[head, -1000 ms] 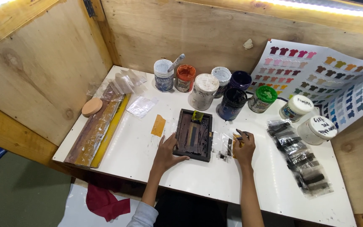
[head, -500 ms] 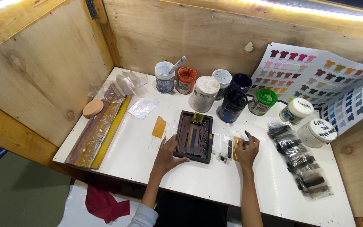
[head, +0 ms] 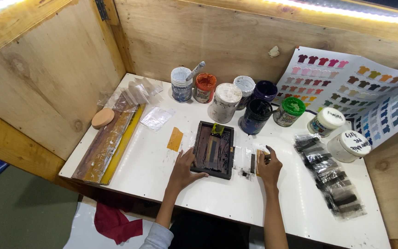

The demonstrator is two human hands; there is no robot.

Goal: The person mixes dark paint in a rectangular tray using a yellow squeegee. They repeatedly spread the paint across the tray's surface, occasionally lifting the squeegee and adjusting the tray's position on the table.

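White bench [head: 153,170] boxed in by plywood walls. Small dark printing frame [head: 213,150] lies flat near bench centre, a yellow-green smear at its 12 o'clock edge.

Left hand [head: 184,168] at the frame's 7 o'clock corner, palm down; fingers spread wide, thumb tip resting on the frame's near rim. Nothing gripped.

Right hand [head: 269,167] at the frame's 3 o'clock, just beside it. Fingers pinched narrow on a small dark-tipped piece [head: 267,149]; too small to tell what it is. A clear plastic strip with dark marks [head: 249,161] lies between this hand and the frame.

Orange tape patch [head: 175,139] at the frame's 9 o'clock, close. Ink pots [head: 225,102] cluster at 12 o'clock: white, orange, dark blue and green-lidded ones, with a stirrer standing in the far-left pot. Two white-lidded jars [head: 348,145] at 2 o'clock.

Clear sheet with black swatches [head: 330,177] at 3 o'clock, well apart. Colour chart of shirt shapes [head: 360,90] leans against the right wall. Long wooden squeegee [head: 109,140] at 9 o'clock, along the bench's left edge. Red cloth [head: 116,223] on the floor, 7 o'clock.
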